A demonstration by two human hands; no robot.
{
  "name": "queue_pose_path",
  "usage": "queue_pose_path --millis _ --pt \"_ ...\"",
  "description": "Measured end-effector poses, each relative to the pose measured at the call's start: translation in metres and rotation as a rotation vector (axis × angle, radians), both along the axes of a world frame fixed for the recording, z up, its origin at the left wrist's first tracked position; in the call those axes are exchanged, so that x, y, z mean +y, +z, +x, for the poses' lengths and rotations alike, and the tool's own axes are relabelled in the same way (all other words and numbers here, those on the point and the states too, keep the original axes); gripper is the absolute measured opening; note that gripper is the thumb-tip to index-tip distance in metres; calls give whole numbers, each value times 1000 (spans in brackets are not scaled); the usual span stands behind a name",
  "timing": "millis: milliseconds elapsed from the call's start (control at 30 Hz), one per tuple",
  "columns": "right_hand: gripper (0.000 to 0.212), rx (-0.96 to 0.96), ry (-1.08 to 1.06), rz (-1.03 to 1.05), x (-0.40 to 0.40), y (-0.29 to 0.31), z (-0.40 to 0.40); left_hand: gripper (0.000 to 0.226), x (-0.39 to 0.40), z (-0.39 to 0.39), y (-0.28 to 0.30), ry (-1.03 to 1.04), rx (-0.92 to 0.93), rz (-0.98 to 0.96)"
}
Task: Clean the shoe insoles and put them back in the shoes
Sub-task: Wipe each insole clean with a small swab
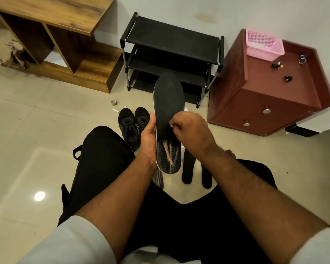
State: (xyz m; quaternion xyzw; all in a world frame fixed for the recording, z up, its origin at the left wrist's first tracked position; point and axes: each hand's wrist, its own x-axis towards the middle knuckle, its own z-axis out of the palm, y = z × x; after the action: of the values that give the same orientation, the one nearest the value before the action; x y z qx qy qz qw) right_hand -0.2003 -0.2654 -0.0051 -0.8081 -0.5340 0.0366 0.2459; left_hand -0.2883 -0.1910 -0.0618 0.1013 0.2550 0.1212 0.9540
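My left hand (148, 136) grips the left edge of a black insole (168, 103) held upright in front of me, its heel end worn with tan marks. My right hand (191, 128) lies over the middle of the insole with fingers curled, pinching something small and pale against its surface; what that is I cannot tell. A pair of black sneakers (132, 122) stands on the floor just beyond my left knee. Two more dark insoles (188, 168) lie on the floor between my knees, partly hidden by my right arm.
A black shoe rack (171, 54) stands against the wall ahead. A maroon drawer cabinet (265, 96) with a pink basket (263, 44) sits to the right, a wooden shelf unit (55, 39) to the left. A tape roll (114, 101) lies near the shoes.
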Motion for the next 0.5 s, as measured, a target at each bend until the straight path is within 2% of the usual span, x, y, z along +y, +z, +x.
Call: queue_pose_path --millis 133,267,333,433,500 --pt "11 10 -23 30 4 1 4 58 -2 -4 3 -63 -45 -6" --pt "12 121 -7 26 -7 -6 -9 64 -3 -2 0 -53 -49 -23" --pt "14 293 -33 93 -14 -6 -12 69 -2 0 2 -79 -51 -15" --pt "16 628 -206 220 -18 0 -5 69 -4 3 6 -96 -58 14" --pt "22 734 -301 280 -17 3 4 65 -4 6 5 -89 -64 60"
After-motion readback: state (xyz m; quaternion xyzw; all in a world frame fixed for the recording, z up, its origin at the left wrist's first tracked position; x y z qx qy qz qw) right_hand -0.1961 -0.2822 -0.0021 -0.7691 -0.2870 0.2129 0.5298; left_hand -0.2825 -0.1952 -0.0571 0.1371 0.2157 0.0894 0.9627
